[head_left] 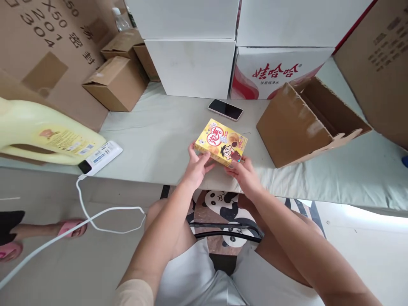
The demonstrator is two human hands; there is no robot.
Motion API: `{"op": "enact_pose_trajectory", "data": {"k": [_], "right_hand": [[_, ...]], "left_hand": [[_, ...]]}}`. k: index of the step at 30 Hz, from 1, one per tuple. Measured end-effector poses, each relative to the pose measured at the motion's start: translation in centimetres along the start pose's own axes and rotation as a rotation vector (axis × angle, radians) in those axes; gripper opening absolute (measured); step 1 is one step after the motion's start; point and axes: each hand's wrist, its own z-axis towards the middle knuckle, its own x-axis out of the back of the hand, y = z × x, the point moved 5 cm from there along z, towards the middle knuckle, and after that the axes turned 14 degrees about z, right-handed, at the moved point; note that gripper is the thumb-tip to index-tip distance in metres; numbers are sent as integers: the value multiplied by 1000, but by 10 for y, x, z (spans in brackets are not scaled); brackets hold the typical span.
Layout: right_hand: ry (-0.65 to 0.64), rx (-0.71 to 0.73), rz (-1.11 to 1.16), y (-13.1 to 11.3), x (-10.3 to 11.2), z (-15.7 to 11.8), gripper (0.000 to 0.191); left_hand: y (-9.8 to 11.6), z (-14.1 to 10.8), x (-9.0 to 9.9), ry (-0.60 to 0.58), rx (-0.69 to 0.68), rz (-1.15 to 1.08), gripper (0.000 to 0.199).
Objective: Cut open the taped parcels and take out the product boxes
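A small yellow snack box [222, 142] with a cartoon figure and red lettering is held between my two hands, tilted over the front part of the covered table. My left hand [196, 166] grips its left end, thumb along the near side. At the near right corner, my right hand [242, 172] closes on the box with the thumb at its near edge. Just behind the box lies a phone [225, 109] with a dark screen. To the right stands an open brown cardboard box [290, 127]; how much is inside is hidden.
White cartons [194, 68] are stacked at the back. Small brown boxes [116, 80] stand at the back left, near a large yellow bottle [47, 131]. A white device [103, 158] with a cable [111, 209] sits at the front edge. Another person's feet [72, 228] show at lower left.
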Motion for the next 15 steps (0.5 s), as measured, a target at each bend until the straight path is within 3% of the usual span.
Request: {"op": "enact_pose_trajectory", "data": {"k": [4,6,8,10,13,15], "right_hand": [[-284,-9,-305,1,-11,-23,68],[-307,47,-400,-13,-7,-27,71],[-255,131,-445,-30,-2,-26,78],[-283,134,-497,-36,-2,-24,81],[-386,46,-570,-23,-9,-22,73],[-335,62,-525,-14,-11,-22,68]], "left_hand": [[15,3,18,183,-113,-86,74],[22,3,31,223,-160,-112,70],[25,4,40,187,-181,-102,77],[22,6,42,119,-156,-70,95],[12,6,38,88,-79,-41,108],[7,1,33,94,-77,-34,101]]}}
